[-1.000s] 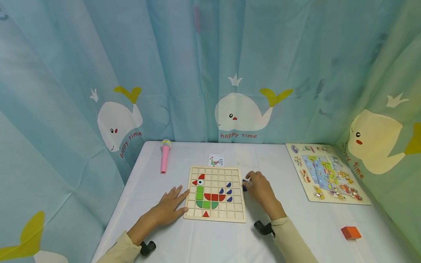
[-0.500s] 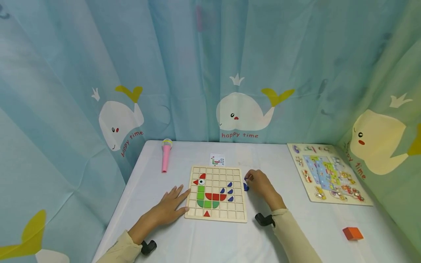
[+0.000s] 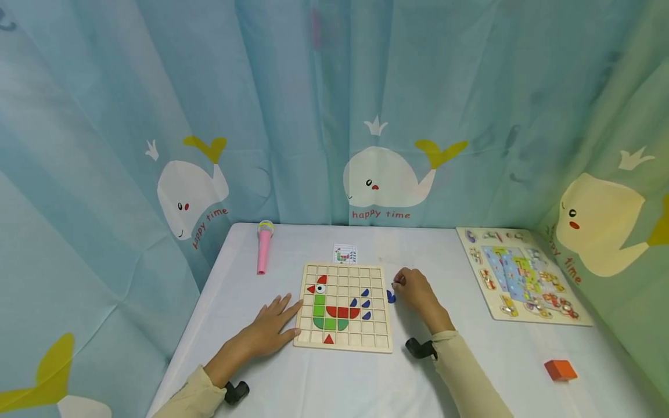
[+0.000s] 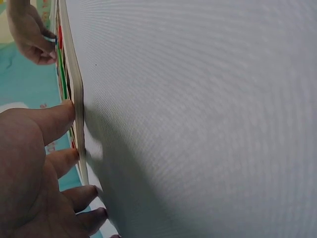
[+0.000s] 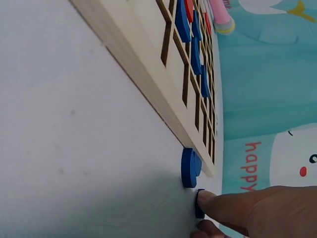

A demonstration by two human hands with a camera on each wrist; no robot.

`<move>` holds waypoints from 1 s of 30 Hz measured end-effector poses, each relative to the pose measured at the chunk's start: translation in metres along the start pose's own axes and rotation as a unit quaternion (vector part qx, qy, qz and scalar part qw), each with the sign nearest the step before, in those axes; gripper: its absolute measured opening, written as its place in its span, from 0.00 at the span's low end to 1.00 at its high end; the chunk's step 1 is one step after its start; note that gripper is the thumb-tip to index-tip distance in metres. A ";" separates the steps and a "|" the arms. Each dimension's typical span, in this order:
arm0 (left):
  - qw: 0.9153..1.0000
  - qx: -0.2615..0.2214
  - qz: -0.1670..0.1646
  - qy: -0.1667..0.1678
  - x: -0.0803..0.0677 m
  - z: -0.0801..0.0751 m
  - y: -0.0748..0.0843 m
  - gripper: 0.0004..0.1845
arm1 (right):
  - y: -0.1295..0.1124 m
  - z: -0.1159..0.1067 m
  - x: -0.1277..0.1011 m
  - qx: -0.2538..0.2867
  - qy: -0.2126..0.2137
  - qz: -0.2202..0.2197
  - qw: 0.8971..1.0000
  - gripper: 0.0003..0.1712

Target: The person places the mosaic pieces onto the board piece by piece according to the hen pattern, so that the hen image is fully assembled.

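A wooden grid board lies on the white table and carries a bird made of red, green and blue tiles. My left hand lies flat on the table, straight fingers touching the board's left edge. My right hand is just past the board's right edge. Its fingertips pinch a small dark blue piece that sits on the table. A second blue piece stands on the cloth between that one and the board, also visible in the head view.
A pink toy microphone lies at the back left and a small pattern card behind the board. A second picture puzzle board lies at the right and an orange block at the near right. Whale-print curtains surround the table.
My right hand has drawn slightly back from the board's edge, uncovering a loose blue piece on the table. The left hand has stayed put.
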State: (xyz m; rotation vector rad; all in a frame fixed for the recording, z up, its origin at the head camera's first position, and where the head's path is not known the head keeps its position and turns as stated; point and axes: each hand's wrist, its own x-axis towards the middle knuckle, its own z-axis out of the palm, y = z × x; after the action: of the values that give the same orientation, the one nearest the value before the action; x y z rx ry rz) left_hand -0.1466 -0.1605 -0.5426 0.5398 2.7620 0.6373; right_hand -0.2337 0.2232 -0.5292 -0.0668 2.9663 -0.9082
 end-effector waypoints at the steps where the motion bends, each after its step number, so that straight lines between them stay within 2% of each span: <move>1: 1.000 -0.001 0.000 0.000 0.000 0.000 0.000 0.35 | 0.000 -0.001 0.000 0.001 -0.001 -0.001 1.000 0.06; 5: 1.000 0.000 0.001 0.001 0.000 -0.001 0.001 0.35 | 0.000 -0.002 0.001 0.003 -0.003 0.008 1.000 0.06; 11: 1.000 -0.001 0.001 -0.001 0.001 0.000 0.000 0.35 | 0.001 -0.004 0.001 -0.024 -0.015 0.029 0.999 0.09; 20: 1.000 -0.002 0.003 0.000 0.000 0.000 0.000 0.35 | -0.003 -0.004 0.003 -0.040 -0.016 0.033 0.999 0.08; 26: 1.000 -0.004 0.002 -0.001 0.000 -0.001 0.001 0.35 | -0.016 0.005 -0.001 -0.002 0.009 0.001 1.000 0.08; 30: 1.000 -0.004 -0.002 -0.002 0.000 -0.001 0.002 0.35 | -0.026 0.015 -0.004 0.007 0.010 -0.018 1.000 0.07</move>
State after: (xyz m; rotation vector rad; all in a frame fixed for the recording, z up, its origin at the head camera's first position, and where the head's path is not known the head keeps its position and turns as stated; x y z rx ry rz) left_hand -0.1465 -0.1593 -0.5408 0.5327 2.7548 0.6447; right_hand -0.2284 0.1938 -0.5269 -0.1132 2.9855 -0.9394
